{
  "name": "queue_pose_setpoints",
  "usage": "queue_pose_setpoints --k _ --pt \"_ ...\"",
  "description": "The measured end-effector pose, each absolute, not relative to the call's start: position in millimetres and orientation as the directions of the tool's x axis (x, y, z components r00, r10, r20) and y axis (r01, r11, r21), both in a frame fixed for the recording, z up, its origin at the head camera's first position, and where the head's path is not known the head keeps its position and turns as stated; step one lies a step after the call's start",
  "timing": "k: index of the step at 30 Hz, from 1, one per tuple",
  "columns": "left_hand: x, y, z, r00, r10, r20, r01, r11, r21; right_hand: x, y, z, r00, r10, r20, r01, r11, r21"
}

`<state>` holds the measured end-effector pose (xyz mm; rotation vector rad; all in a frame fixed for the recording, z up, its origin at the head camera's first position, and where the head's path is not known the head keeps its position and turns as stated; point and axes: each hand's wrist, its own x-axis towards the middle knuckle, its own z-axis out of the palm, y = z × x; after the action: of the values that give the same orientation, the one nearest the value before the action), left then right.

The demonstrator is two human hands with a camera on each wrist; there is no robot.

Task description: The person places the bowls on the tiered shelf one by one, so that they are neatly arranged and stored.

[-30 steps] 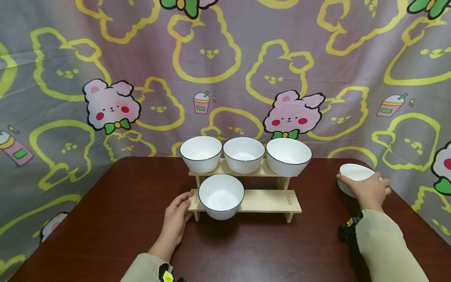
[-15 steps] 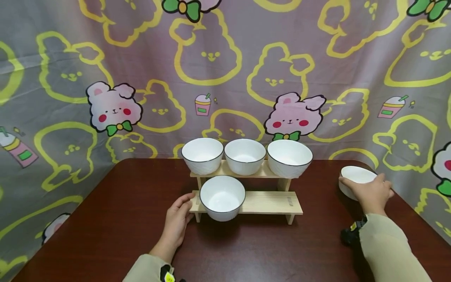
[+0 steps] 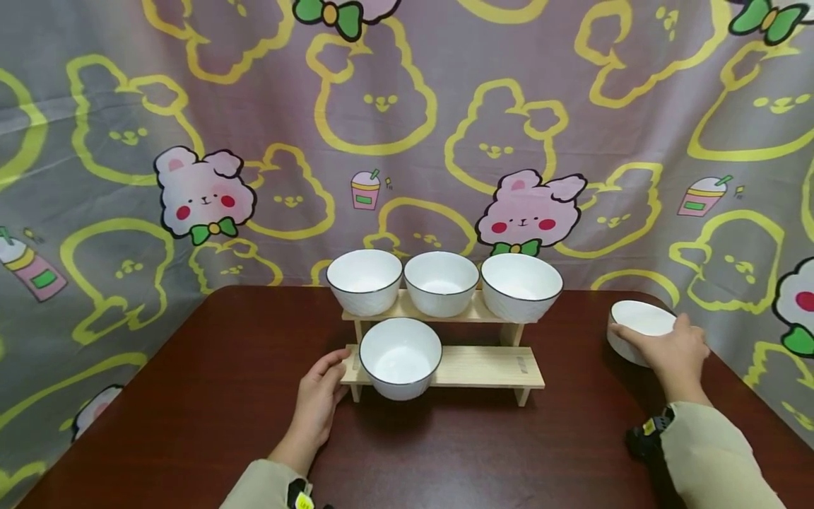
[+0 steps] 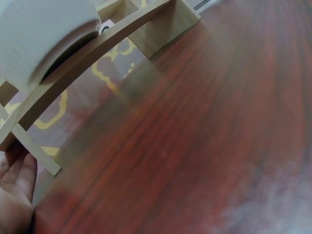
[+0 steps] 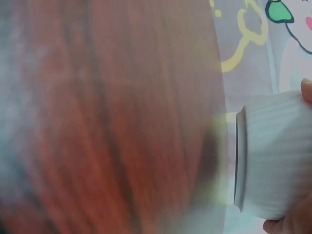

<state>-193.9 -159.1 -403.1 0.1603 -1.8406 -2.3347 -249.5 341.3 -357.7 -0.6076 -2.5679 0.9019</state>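
My left hand (image 3: 318, 399) holds the left end of the two-tier wooden stand (image 3: 486, 365); in the left wrist view its fingers (image 4: 27, 173) lie beside the stand's leg. My right hand (image 3: 677, 353) grips a white bowl (image 3: 642, 318) at the table's right side, thumb on its near left wall and fingers over the far rim. Ribbed sides and a foot ring show on this bowl (image 5: 275, 156) in the right wrist view, close to the tabletop. Another white, dark-rimmed bowl (image 3: 400, 357) sits on the left part of the lower tier.
Along the upper tier stand three more white bowls, the left one (image 3: 364, 283), the middle one (image 3: 441, 284) and the right one (image 3: 521, 286). A dark red-brown table (image 3: 254, 353) carries everything. Behind it hangs a patterned curtain (image 3: 407, 177).
The bowl in my right hand has tipped a little toward level, and that hand has shifted slightly nearer to me. My left hand stays at the stand's end.
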Motion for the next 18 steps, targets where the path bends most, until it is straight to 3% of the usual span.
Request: queue_pose_setpoints --k 18 --pt "-192 -158 -403 -0.978 -0.21 0.021 0.072 -0.238 0.969 -229 332 -341 -0.907 0.28 0.316 0.069 0.837 -0.543"
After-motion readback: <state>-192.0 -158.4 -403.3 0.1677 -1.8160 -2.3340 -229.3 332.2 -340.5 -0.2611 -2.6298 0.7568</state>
